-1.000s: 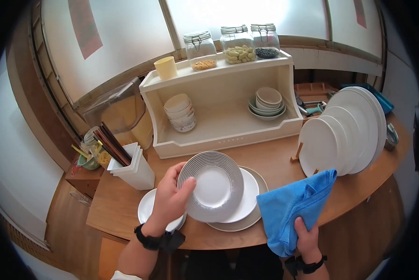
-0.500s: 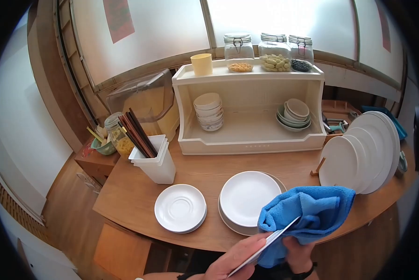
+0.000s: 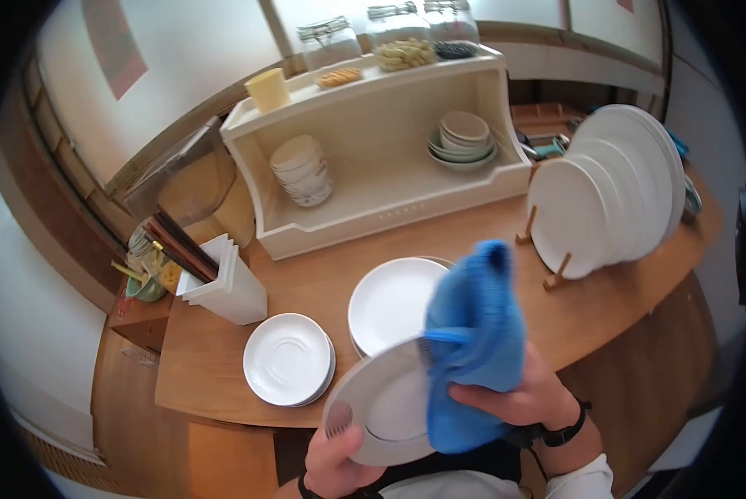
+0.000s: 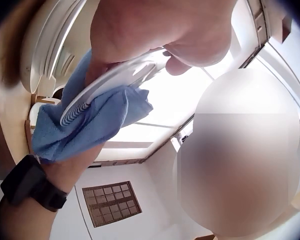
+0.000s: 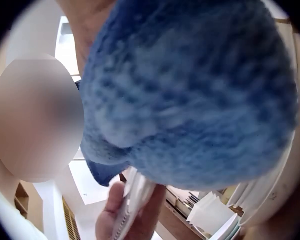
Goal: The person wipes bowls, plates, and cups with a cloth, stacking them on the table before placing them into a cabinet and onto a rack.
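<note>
My left hand [image 3: 339, 461] grips the near-left rim of a plate [image 3: 381, 407] with grey rings on its border, thumb on the upper face. The plate is held tilted above the table's front edge. My right hand [image 3: 518, 395] grips a bunched blue cloth [image 3: 477, 349], which wraps over the plate's right rim. In the left wrist view the cloth [image 4: 95, 120] lies on both sides of the rim. Behind the held plate, a white plate [image 3: 393, 303] lies on a larger one, partly covered by the cloth. Small white saucers [image 3: 285, 359] are stacked to the left.
Upright plates [image 3: 568, 216] stand in a wooden rack at the right. A cream shelf [image 3: 389, 204] with stacked bowls [image 3: 302, 170] stands at the back, glass jars [image 3: 402, 41] and a yellow cup [image 3: 267, 90] on top. A white holder [image 3: 236, 287] with chopsticks is at the left.
The ringed plate, first held face up apart from the cloth, was brought right and turned edge-on against it. Now its face shows again, with the cloth over its right rim.
</note>
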Motion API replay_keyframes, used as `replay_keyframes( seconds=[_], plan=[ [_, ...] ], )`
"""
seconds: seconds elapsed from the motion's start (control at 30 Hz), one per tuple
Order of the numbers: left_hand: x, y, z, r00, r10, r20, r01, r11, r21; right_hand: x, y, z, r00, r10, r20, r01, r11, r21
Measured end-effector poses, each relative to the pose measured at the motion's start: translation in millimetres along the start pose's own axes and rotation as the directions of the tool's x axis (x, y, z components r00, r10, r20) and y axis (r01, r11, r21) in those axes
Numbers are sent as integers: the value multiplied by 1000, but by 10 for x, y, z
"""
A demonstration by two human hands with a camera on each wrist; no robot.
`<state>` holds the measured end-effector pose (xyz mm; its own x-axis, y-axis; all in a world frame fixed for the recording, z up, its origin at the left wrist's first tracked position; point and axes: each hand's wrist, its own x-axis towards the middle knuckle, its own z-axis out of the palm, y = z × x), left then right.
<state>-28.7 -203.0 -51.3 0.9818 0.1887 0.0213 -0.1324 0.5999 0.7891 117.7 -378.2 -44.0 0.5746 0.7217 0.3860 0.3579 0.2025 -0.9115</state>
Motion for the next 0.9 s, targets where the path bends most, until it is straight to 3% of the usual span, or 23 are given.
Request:
replay_keyframes(
  seconds=[0.03, 0.07, 0.1, 0.13, 0.2, 0.23, 0.27, 0.3, 0.33, 0.37, 0.4, 0.43, 0.47, 0.53, 0.57, 0.6, 0.67, 0.7, 0.73, 0.8, 0.83, 0.87, 0.9],
  plan=[
    [64, -121, 29, 985, 132, -115, -151, 971, -183, 29, 28, 123, 990, 5, -141, -6, 1000, -6],
    [78, -171, -2, 987, 117, -109, -136, 974, -182, 55, 78, 193, 962, 6, -272, -10, 1000, -14],
    [89, -209, -37, 983, 150, -103, -165, 972, -165, 16, 230, 254, 966, -110, -235, 40, 958, -283],
    [110, -225, -33, 977, 188, -99, -202, 968, -151, -14, 242, 340, 965, -113, -237, 42, 957, -287],
    [166, -281, 85, 969, 216, -121, -237, 951, -201, -42, 265, 562, 932, -327, -154, 147, 732, -665],
    [221, -368, 170, 988, 152, 37, -95, 768, -633, -120, 253, 641, 967, -252, -26, 187, 781, -596],
    [272, -471, 264, 966, 157, 206, 123, 420, -899, -170, 183, 712, 971, -234, 49, 224, 817, -532],
    [320, -580, 360, 910, 230, 345, 357, -10, -934, -157, 93, 773, 964, -253, 85, 261, 822, -507],
    [348, -681, 445, 837, 354, 418, 541, -417, -730, -142, 38, 810, 955, -271, 118, 294, 826, -480],
    [367, -751, 503, 763, 499, 410, 635, -696, -336, -84, 22, 772, 957, -269, 109, 288, 829, -479],
    [381, -775, 529, 707, 630, 320, 619, -771, 151, 28, -5, 686, 939, -303, 162, 344, 820, -457],
    [385, -637, 383, 891, 333, 307, 362, -931, -40, 113, -26, 623, 917, -337, 216, 399, 810, -430],
    [388, -615, 292, 891, 332, 310, 362, -931, -42, 163, -37, 582, 916, -339, 214, 400, 809, -430],
    [408, -485, 266, 863, 367, 348, 349, -930, 117, 222, -21, 513, 942, -335, -7, 250, 716, -652],
    [411, -433, 256, 848, 390, 359, 338, -920, 199, 179, 75, 556, 935, -352, -40, 239, 708, -664],
    [416, -379, 248, 833, 413, 367, 325, -904, 278, 81, 85, 641, 935, -352, -36, 240, 707, -665],
    [332, -434, 54, 809, 449, 379, 280, -861, 424, -110, 67, 827, 938, -314, 148, 347, 863, -367],
    [313, -420, 21, 800, 462, 383, 247, -835, 491, -134, 61, 865, 886, -366, 286, 462, 749, -474],
    [313, -396, 1, 790, 474, 389, 210, -805, 555, -94, -13, 853, 890, -364, 274, 454, 753, -476],
    [334, -337, -48, 763, 500, 411, 121, -734, 668, 85, -219, 732, 830, -526, 185, 549, 714, -435],
    [342, -323, -68, 747, 517, 418, 74, -689, 720, 162, -135, 697, 850, -448, 277, 527, 712, -465],
    [349, -312, -90, 732, 537, 420, 28, -639, 769, 214, -142, 631, 852, -449, 270, 524, 708, -474],
    [352, -298, -98, 719, 558, 415, -17, -583, 812, 260, -159, 568, 891, -421, 168, 439, 711, -548]
  ],
)
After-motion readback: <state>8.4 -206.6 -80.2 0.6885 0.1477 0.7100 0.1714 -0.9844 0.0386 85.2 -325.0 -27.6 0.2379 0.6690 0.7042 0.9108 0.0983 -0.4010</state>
